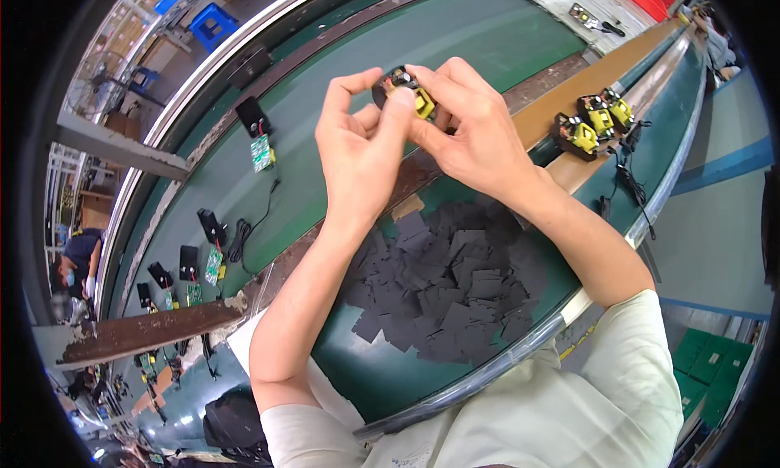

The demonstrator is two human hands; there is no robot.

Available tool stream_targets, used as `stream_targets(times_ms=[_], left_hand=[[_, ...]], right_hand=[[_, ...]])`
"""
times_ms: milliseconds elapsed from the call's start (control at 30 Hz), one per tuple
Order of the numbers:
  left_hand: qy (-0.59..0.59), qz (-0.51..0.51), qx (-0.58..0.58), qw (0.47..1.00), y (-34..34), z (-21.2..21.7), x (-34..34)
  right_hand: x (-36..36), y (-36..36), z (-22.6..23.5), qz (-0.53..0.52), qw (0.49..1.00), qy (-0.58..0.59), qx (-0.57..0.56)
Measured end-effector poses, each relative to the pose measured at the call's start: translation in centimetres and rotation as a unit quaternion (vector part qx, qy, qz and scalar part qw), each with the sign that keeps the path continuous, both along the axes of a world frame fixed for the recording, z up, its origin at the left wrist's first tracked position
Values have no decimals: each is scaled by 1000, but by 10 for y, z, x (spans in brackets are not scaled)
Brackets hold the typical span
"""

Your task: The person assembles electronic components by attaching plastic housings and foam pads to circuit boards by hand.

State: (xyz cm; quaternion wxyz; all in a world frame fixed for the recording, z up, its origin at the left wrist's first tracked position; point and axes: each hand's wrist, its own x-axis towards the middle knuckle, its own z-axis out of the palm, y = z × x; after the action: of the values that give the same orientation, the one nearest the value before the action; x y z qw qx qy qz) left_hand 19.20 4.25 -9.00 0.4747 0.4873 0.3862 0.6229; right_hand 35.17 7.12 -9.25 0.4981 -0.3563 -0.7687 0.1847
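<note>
Two hands on one unit: left hand point(357, 139) and right hand point(471, 123) both pinch a black-cased circuit assembly with yellow transformer point(396, 79), held above the green conveyor belt point(479, 29). Looks like in-hand fitting; next move likely calls for even pressure, edges supported.

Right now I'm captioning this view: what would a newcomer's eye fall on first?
Probably the heap of black sheets on the green surface at lower centre. Above it, the left hand and right hand hold a black-and-yellow part; three similar parts lie to the right.
</note>
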Motion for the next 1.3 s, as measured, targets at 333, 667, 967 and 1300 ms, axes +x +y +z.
stream_targets(times_ms=[333, 667, 967, 1300], left_hand=[[181, -12, 21, 983, 16, 2, -22], [301, 399, -93, 861, 93, -72, -197], [282, 149, -122, 940, 86, -60, -204], [89, 319, 40, 943, 61, 22, -137]], right_hand=[[30, 19, 24, 103, 923, 203, -310], [78, -72, 109, -213, 911, -276, 222], [121, -76, 50, -230, 904, -333, -135], [155, -33, 59, -304, 829, -466, 55]])
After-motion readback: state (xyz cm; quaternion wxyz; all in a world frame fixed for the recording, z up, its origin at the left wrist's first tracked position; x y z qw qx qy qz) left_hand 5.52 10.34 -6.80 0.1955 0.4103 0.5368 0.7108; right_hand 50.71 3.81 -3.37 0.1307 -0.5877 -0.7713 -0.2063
